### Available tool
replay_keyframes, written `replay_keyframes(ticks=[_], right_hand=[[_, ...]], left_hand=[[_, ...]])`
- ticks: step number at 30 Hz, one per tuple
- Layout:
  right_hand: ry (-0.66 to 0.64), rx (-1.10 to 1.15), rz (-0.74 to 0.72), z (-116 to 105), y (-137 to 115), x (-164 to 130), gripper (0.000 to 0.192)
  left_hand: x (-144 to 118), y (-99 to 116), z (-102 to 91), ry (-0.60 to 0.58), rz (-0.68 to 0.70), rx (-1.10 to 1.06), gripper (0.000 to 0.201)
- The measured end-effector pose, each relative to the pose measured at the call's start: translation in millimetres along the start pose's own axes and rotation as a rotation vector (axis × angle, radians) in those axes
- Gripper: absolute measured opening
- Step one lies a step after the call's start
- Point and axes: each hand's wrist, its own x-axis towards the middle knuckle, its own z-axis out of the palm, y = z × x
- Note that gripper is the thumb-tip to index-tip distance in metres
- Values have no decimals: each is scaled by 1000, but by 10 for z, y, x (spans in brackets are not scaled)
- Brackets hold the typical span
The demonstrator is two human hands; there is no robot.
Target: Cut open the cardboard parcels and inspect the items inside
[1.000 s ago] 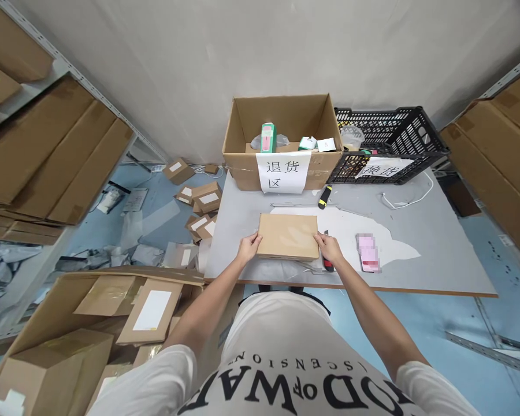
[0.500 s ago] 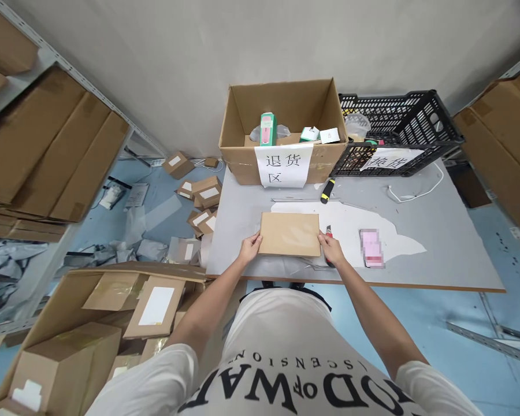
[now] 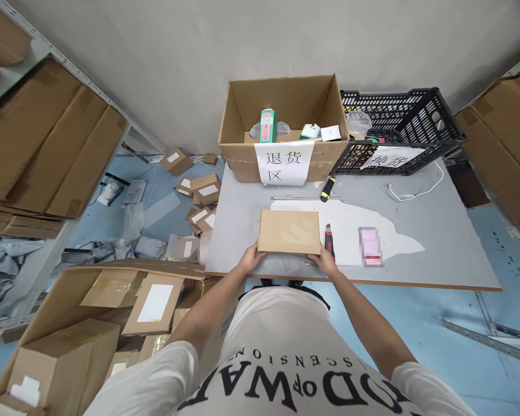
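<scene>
A plain brown cardboard box (image 3: 289,231) is held level over the near part of the grey table (image 3: 450,242). My left hand (image 3: 252,257) grips its near left corner, and my right hand (image 3: 325,260) grips the near right corner. Fingers of both hands are partly hidden under and behind the box. Just right of it, close to my right hand, lies a red and black utility knife (image 3: 329,242). Beyond the box, a yellow and black cutter (image 3: 327,189) rests on the table. A pink item (image 3: 371,247), blurred out, lies farther right on a white sheet (image 3: 351,222).
At the table's back stand an open carton (image 3: 238,159) with a paper sign and a black plastic crate (image 3: 416,115). A white cable (image 3: 420,193) lies at right. Left of me is a large carton (image 3: 39,306) full of boxes. Small parcels (image 3: 205,188) lie on the floor.
My hands have slid from the box's sides down to its near corners. The box's near face shows a little more, and the utility knife is less covered by my right hand.
</scene>
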Motion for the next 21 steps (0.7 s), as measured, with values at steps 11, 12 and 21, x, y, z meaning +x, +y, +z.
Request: replay_keyframes(ticks=[11,12,21], right_hand=[[-115,65,15,-415,-452,214,47],[-137,48,26,-500,-557,255,44],[-212,56,171,-1099,-1156,616,40]], left_hand=[[203,408,-338,-19,66,35,45],[240,495,-411,-33,82,41,45],[526,1113,-901,-158,70,164,43]])
